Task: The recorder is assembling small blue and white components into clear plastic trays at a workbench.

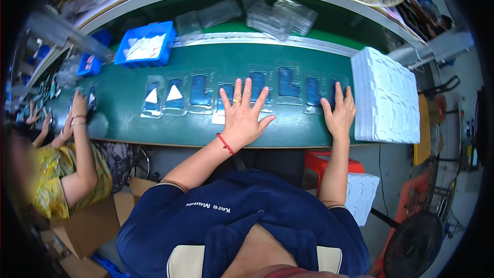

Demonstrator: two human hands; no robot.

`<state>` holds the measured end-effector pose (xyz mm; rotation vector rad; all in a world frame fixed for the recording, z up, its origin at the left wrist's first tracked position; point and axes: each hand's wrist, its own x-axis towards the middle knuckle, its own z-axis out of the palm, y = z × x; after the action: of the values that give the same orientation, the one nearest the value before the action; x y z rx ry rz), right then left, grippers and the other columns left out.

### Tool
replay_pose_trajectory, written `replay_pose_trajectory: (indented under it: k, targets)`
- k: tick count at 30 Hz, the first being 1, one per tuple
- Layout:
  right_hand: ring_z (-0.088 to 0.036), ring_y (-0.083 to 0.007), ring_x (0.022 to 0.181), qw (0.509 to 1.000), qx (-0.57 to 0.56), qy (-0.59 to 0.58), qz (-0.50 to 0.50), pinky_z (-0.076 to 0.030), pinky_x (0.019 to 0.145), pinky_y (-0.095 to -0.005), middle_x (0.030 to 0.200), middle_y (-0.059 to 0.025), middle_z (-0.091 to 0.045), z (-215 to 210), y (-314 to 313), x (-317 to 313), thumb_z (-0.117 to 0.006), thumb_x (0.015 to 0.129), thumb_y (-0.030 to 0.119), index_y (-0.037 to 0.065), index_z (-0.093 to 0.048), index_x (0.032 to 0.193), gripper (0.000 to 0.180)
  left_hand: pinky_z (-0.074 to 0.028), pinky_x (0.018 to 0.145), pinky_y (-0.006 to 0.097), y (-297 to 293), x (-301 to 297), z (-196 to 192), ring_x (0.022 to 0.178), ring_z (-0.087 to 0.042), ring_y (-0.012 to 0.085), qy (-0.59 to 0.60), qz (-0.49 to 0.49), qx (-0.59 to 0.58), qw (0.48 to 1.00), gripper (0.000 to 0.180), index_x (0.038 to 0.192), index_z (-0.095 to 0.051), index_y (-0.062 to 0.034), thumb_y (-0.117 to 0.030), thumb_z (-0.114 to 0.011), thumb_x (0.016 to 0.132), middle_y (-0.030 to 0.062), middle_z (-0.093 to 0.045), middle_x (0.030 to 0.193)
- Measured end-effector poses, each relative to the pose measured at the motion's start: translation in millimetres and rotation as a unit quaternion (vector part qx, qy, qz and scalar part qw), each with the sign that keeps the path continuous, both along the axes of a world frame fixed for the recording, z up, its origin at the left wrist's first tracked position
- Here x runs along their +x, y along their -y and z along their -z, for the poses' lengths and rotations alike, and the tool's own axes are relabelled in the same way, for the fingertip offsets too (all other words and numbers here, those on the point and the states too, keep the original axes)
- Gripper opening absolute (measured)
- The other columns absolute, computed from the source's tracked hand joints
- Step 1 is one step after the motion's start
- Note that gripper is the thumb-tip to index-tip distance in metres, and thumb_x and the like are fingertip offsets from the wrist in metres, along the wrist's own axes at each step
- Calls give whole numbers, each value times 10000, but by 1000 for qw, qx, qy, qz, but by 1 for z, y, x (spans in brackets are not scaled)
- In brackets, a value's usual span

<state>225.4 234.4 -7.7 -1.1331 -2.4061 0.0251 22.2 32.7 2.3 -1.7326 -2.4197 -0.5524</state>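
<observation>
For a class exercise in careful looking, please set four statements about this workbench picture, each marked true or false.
1. The left hand wears a ring. True.
2. The blue bin of white pieces stands right of both hands. False: it stands left of them.
3. The right hand is the one nearer the tall white tray stack. True.
4. Every clear pack bears a white triangle. False: the pack just left of the right hand bears none.
</observation>
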Motion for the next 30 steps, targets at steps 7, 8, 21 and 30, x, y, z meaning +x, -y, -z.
replay_pose_trajectory:
  k: [7,8,21,30]
  targets:
    - [-329,-454,1289,994,8,64,-86,-256,1033,-524,1405,-287,-342,-6,12,-32,-634,758,561,227,-450,1379,728,-146,1002,707,27,-36,8,1356,-199,466,22,-94,-25,995,684,1379,-441,-238,-606,-550,813,265,-268,1450]
    - [-329,-454,1289,993,8,60,-102,-256,1033,-524,1405,-287,-342,-7,17,-39,-634,758,561,227,-450,1379,728,-148,1002,707,30,-42,7,1357,-197,466,19,-99,-23,995,677,1377,-444,-237,-603,-547,816,266,-266,1450]
    - [-262,-468,1324,988,-27,87,-125,-228,1049,-581,1448,-278,-267,-8,64,-93,-646,771,516,211,-400,1406,746,-230,1032,629,89,-126,-14,1316,-311,422,132,-83,87,984,447,1045,-633,-98,-460,-677,787,220,-421,1344]
    - [-266,-453,1329,985,-14,94,-142,-228,1047,-584,1454,-261,-275,-7,72,-98,-637,771,522,217,-402,1407,744,-427,972,372,61,-333,-56,1117,-555,329,104,-48,-76,990,465,1196,-596,-58,-182,-699,760,168,-605,1187]
